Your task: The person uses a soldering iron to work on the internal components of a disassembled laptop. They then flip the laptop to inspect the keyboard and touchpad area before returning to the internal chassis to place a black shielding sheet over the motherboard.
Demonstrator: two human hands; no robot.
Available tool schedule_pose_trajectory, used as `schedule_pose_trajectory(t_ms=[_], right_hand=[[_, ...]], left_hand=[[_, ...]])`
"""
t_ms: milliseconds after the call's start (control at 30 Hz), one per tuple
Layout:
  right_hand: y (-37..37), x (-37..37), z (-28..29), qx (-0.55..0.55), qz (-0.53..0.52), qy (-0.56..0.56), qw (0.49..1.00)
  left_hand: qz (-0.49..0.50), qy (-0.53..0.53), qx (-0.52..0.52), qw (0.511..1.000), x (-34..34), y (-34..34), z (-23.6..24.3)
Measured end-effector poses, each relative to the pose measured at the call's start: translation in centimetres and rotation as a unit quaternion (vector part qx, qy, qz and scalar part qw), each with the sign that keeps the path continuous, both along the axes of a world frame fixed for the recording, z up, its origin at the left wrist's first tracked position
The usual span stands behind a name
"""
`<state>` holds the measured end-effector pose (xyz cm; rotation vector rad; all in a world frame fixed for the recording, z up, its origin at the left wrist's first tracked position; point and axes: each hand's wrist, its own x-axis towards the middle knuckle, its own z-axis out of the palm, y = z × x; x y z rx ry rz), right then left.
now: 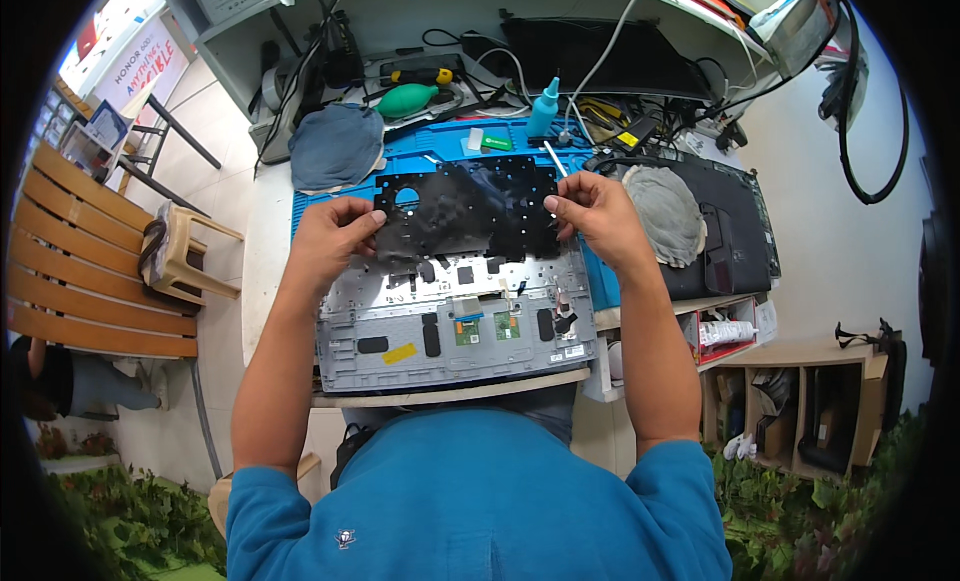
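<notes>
**Black sheet pinched at both ends over open laptop shell**

Left hand (335, 236) closed on left edge of black perforated backing sheet (465, 209), thumb on top, fingers curled under. Right hand (592, 216) pinching right edge of same sheet, fingertips (553, 207) pressed onto it. Sheet held flat-ish, slightly crinkled, glossy, with round hole near its left end and many small holes. Sheet over the far half of grey laptop palmrest shell (455, 331), lower edge of sheet at or just above shell surface; contact not clear.

Shell lying inside-up on white workbench (262, 251), near edge toward the body. Small green circuit boards (485, 329), black pads and a yellow sticker (399, 353) on its inner face.

Blue work mat (425, 161) under and beyond sheet. Folded blue-grey cloth (336, 146) at mat's far left. Teal squeeze bottle (544, 106) and green air blower bulb (405, 100) further back. Grey cloth (665, 213) on black laptop base (735, 231) just right of right hand. Wooden slatted bench (80, 261) and beige plastic stool (180, 256) well apart to the left, on floor.
</notes>
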<state>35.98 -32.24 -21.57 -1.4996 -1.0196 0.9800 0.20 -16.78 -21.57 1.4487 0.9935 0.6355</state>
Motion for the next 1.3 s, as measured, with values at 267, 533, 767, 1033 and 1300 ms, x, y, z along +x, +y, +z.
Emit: schedule_pose_trajectory(t_ms=[267,533,767,1033,1300], right_hand=[[-1.4,1.2,0.2,0.023,-0.029,0.030,0.999],[-2.0,0.6,-0.4,-0.015,-0.058,-0.084,0.995],[-2.2,-0.3,0.0,-0.008,-0.070,-0.121,0.990],[-2.2,-0.3,-1.0,0.022,-0.074,-0.190,0.979],[-3.5,-3.5,1.2,0.154,-0.048,-0.434,0.886]], left_hand=[[-0.029,-0.002,-0.022,0.999,0.4,-0.8,-0.2],[-0.055,0.018,-0.041,0.997,0.6,-1.9,-0.6],[-0.044,0.021,-0.027,0.998,0.6,-2.0,-0.9],[-0.046,0.027,-0.014,0.998,0.8,-2.0,-0.6],[-0.039,0.019,-0.004,0.999,0.4,-1.9,-1.4]])
